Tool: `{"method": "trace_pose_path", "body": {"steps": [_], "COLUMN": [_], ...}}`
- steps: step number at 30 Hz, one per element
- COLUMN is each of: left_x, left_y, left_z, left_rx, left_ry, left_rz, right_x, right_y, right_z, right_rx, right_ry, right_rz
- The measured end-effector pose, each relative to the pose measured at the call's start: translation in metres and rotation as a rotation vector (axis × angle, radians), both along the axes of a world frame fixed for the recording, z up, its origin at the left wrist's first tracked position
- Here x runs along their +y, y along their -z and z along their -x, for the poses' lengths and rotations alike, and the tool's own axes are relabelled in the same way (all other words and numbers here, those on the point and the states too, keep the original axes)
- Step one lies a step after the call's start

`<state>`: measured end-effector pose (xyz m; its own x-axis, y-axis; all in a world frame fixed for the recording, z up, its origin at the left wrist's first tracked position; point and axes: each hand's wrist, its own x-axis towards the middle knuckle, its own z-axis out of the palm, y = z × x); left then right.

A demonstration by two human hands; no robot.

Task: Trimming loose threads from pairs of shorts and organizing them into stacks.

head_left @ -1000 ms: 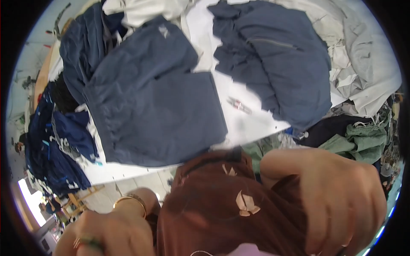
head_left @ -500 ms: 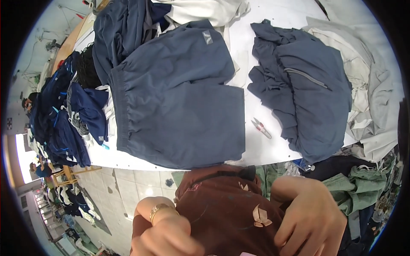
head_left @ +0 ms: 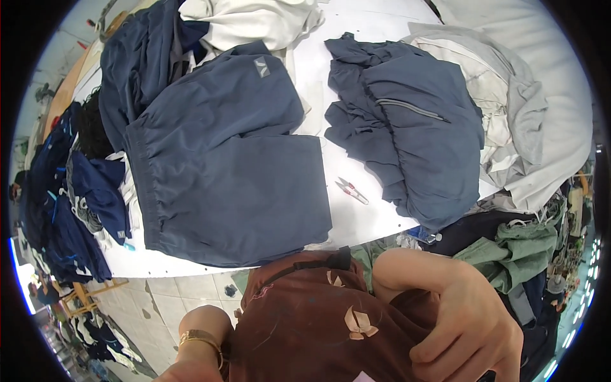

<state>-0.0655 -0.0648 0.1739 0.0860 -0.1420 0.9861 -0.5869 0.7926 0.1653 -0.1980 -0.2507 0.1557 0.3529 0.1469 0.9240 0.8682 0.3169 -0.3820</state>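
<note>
My right hand (head_left: 471,331) is low in the picture, in front of the brown apron (head_left: 305,318). Its fingers curl inward, and whatever they may hold is hidden. At the lower edge, my left hand (head_left: 191,369) is mostly cut off below a wrist with a gold bangle, so its fingers do not show. Neither hand touches the table. Nearest to them on the white table lie dark grey-blue shorts (head_left: 235,184), spread flat with the elastic waist to the left. Small thread snips (head_left: 351,191) with red marks rest to the right of these shorts.
A bunched grey-blue garment with a zip (head_left: 420,127) lies on the right, beside pale grey cloth (head_left: 509,102). Navy garments (head_left: 102,191) heap up at the left, and white cloth (head_left: 248,22) lies at the back. Green garments (head_left: 515,245) are piled below the table's right edge.
The whole view has shifted, so the table and garments appear farther left. My left hand has dropped lower, mostly out of the picture. The right hand stays curled by the apron.
</note>
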Motion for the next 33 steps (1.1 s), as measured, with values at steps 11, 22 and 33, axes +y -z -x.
{"method": "trace_pose_path", "body": {"steps": [11, 22, 33], "left_x": [-0.008, -0.021, -0.031], "left_y": [-0.017, 0.000, 0.036], "left_z": [-0.009, -0.001, -0.016], "left_rx": [0.498, 0.340, 0.091], "left_ry": [1.400, 1.443, 0.831], "left_rz": [-0.356, -0.450, -0.897], "right_x": [-0.041, -0.149, -0.159], "right_y": [0.013, 0.218, 0.210], "right_z": [0.013, 0.056, 0.029], "right_rx": [0.022, 0.920, 0.460], "right_ry": [-0.132, 2.349, 2.465], "right_rz": [-0.279, 0.578, 1.209]}}
